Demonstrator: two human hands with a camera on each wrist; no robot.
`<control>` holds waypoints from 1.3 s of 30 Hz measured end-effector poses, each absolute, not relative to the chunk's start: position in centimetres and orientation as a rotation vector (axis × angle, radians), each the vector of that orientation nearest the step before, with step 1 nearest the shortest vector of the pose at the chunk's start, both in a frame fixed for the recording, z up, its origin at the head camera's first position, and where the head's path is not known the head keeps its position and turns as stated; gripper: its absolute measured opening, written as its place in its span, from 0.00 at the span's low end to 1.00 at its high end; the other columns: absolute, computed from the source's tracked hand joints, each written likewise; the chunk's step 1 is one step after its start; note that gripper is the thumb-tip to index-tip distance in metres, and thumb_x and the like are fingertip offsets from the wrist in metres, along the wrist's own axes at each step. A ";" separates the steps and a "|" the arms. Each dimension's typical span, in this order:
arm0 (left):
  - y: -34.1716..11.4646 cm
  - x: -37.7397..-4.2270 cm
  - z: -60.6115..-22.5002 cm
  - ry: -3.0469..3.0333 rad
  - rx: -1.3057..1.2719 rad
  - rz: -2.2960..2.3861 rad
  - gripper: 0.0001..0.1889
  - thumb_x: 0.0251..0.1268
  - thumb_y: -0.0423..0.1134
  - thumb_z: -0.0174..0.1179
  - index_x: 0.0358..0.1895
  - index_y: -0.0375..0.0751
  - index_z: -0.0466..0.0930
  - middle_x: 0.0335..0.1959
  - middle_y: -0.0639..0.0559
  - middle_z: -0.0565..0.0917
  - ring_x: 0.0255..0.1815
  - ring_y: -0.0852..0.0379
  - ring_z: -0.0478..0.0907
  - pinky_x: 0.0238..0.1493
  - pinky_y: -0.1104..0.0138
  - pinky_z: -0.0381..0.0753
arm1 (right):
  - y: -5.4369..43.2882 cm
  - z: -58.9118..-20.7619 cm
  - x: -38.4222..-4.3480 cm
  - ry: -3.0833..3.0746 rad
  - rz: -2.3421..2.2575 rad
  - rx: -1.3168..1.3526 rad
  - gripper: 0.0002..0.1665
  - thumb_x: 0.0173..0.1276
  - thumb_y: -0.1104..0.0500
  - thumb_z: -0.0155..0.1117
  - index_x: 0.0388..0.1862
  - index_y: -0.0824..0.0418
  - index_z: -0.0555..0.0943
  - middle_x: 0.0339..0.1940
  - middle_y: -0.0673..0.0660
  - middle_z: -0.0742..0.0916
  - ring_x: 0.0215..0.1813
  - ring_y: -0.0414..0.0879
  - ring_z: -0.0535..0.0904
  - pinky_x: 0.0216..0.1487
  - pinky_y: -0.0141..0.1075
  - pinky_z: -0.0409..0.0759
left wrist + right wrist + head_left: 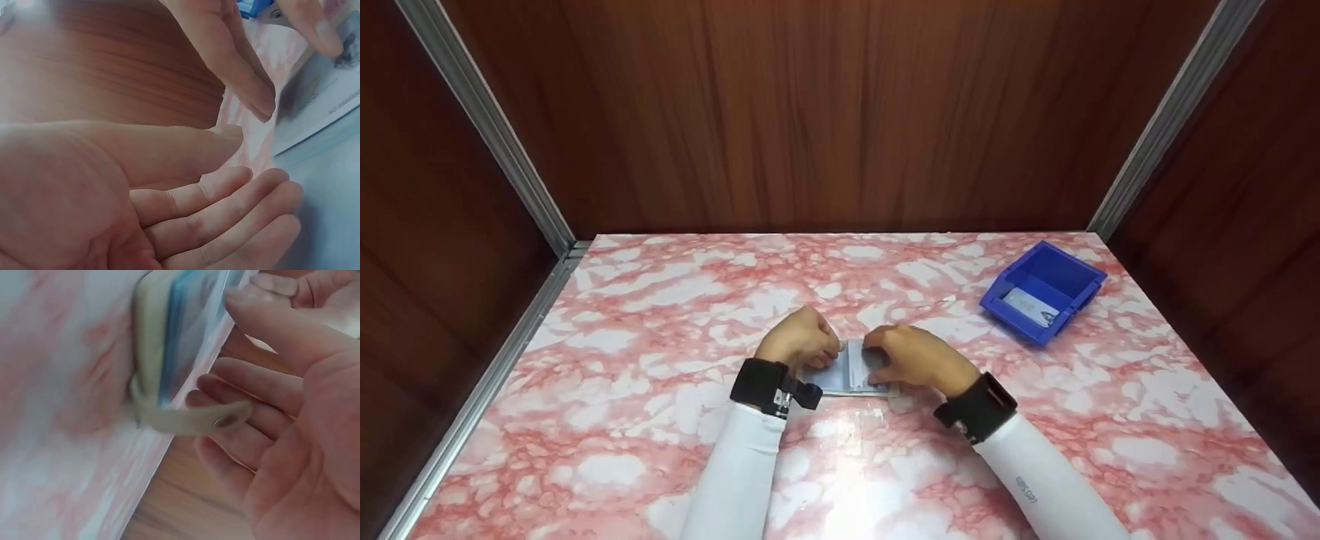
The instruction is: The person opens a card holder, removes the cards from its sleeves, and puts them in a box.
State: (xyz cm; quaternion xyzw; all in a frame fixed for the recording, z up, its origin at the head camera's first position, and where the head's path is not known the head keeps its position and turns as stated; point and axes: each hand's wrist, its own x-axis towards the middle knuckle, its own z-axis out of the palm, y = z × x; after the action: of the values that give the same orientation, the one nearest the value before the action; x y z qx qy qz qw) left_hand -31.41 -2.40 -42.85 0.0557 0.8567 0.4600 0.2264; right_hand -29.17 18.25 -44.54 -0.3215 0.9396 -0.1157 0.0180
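Note:
A card holder (832,381) lies unfolded on the table between the hands. Its clear bluish sleeves and cream cover (147,332) show in the right wrist view, where a strap (188,421) with a metal snap sticks out. Printed cards (318,93) are visible in a sleeve in the left wrist view. My left hand (804,337) is over the left page, its fingers slightly bent and the fingertips near or on the plastic. At the right page is my right hand (919,356), fingers loosely bent, thumb close to the sleeves' edge. Neither hand plainly grips anything.
A blue bin (1061,274) stands at the back right of the table, with a white card (1030,306) inside. The table (660,337) has a red and white marbled top. Dark wood panels (810,112) enclose the back and sides.

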 end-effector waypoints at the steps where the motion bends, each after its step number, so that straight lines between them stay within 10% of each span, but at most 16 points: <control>1: -2.2 -31.4 -43.0 2.348 0.147 1.282 0.06 0.50 0.32 0.63 0.31 0.33 0.82 0.33 0.37 0.85 0.30 0.48 0.85 0.35 0.60 0.85 | 18.4 -44.6 -29.1 2.912 -0.374 -0.992 0.26 0.49 0.49 0.74 0.46 0.57 0.81 0.42 0.51 0.85 0.41 0.44 0.80 0.45 0.38 0.80; 39: -0.3 -32.1 -45.8 2.172 -0.077 1.414 0.09 0.47 0.34 0.69 0.29 0.30 0.82 0.19 0.45 0.84 0.18 0.56 0.82 0.28 0.65 0.85 | 19.2 -45.0 -29.4 2.883 -0.409 -0.937 0.28 0.45 0.48 0.77 0.46 0.53 0.82 0.32 0.49 0.85 0.30 0.40 0.75 0.34 0.33 0.75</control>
State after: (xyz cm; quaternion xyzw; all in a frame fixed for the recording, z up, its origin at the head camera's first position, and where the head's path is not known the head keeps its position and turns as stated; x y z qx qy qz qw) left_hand -32.10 -0.32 -45.78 -0.0285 0.8064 0.5249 0.2710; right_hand -29.39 19.23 -45.03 -0.3060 0.9417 -0.1335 0.0412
